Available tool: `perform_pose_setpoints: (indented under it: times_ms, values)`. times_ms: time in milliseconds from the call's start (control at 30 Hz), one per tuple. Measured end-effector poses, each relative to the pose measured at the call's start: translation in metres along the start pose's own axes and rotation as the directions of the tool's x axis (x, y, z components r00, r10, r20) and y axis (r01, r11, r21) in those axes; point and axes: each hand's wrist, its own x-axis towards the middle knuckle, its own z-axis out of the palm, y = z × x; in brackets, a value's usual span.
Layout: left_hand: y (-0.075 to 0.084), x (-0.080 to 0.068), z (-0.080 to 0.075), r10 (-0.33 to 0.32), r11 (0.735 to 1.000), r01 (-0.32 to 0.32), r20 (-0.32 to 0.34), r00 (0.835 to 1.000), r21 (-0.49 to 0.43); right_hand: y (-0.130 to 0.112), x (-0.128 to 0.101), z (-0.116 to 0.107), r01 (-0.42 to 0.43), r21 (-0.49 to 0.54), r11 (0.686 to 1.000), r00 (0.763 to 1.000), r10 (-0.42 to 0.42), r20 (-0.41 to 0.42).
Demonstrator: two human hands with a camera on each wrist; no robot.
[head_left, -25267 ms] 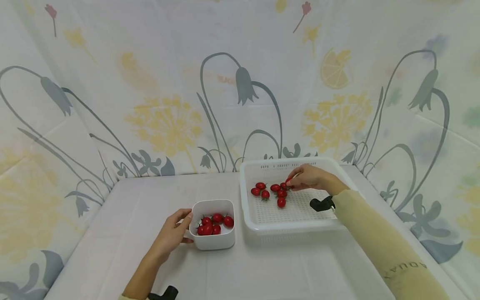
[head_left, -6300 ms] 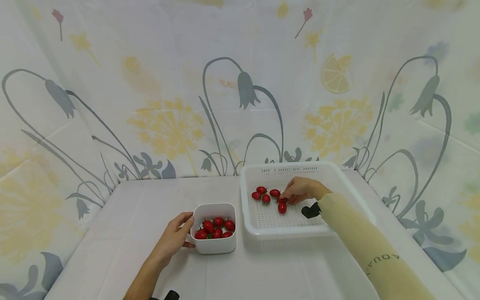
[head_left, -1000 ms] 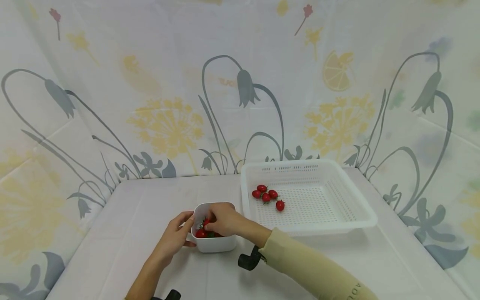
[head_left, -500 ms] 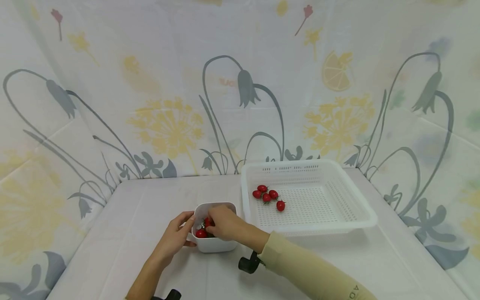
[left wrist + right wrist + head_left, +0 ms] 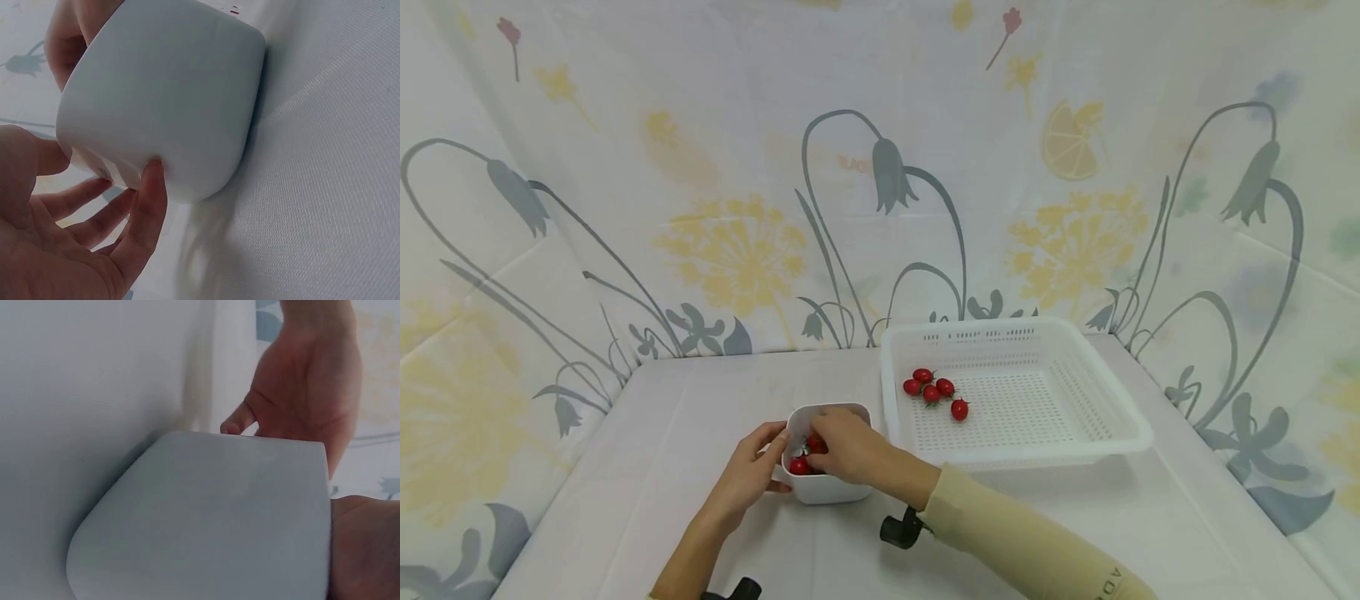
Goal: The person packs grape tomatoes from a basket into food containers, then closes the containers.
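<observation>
"Gripping a white container (image 5: 831,492) by its left side, the left hand (image 5: 747,468) is holding its thumb at the rim and bending its fingers against the outer wall."

"And where is the right hand (image 5: 850,447) working?"

"It is resting inside that container, among red cherry tomatoes (image 5: 800,466). Its fingertips are partly hiding from view, so whether they are pinching one, I cannot tell."

"Where are more tomatoes lying?"

"Five are sitting in a white perforated basket (image 5: 1015,417), just right of the container. Four are clustering (image 5: 932,394) toward the basket's left end; a fifth tomato (image 5: 959,409) is lying beside them, nearer the person."

"What is carrying it all?"

"A desk (image 5: 970,533) under white cloth is supporting container and basket, and a flower-printed sheet (image 5: 730,108) is hanging behind. A pale yellow sleeve (image 5: 1022,533) is covering the right arm."
</observation>
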Motion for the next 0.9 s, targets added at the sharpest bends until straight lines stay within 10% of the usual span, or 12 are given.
perform_pose_setpoints:
  times_ms: [900]
  values:
    - [0.002,0.002,-0.001,-0.013,1.0,0.013,-0.007,1.0,0.025,0.033,-0.053,-0.105,0.022,0.09,0.996,0.998,-0.016,-0.069]
